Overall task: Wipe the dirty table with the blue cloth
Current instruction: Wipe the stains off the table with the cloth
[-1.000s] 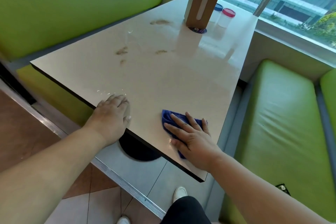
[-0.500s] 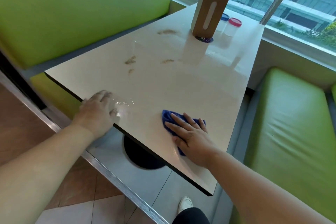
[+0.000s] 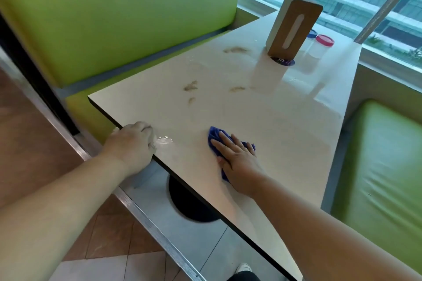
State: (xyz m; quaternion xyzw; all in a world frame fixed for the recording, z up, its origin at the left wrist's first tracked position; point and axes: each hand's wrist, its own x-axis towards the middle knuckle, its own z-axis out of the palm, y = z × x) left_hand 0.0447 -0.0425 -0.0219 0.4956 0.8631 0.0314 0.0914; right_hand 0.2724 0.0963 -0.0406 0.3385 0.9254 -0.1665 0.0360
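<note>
A pale rectangular table [image 3: 262,125] carries several brown smears, the nearest group [image 3: 191,89] near its middle and one [image 3: 235,49] further back. A crumpled blue cloth [image 3: 215,138] lies near the table's front edge. My right hand [image 3: 237,162] presses flat on the cloth with fingers spread, covering most of it. My left hand [image 3: 133,143] rests on the front left edge of the table, fingers curled over the rim, holding nothing else. A small wet glint [image 3: 165,139] shows just right of my left hand.
A wooden napkin holder [image 3: 293,27] stands at the table's far end beside two small jars, one red-lidded [image 3: 320,45] and one blue-lidded [image 3: 311,35]. Green bench seats flank the table on the left [image 3: 114,16] and right [image 3: 383,166]. A window runs behind.
My left hand slid left along the front edge, from flat on the surface to gripping the rim. My right hand stays pressed on the cloth. The camera view shifted left.
</note>
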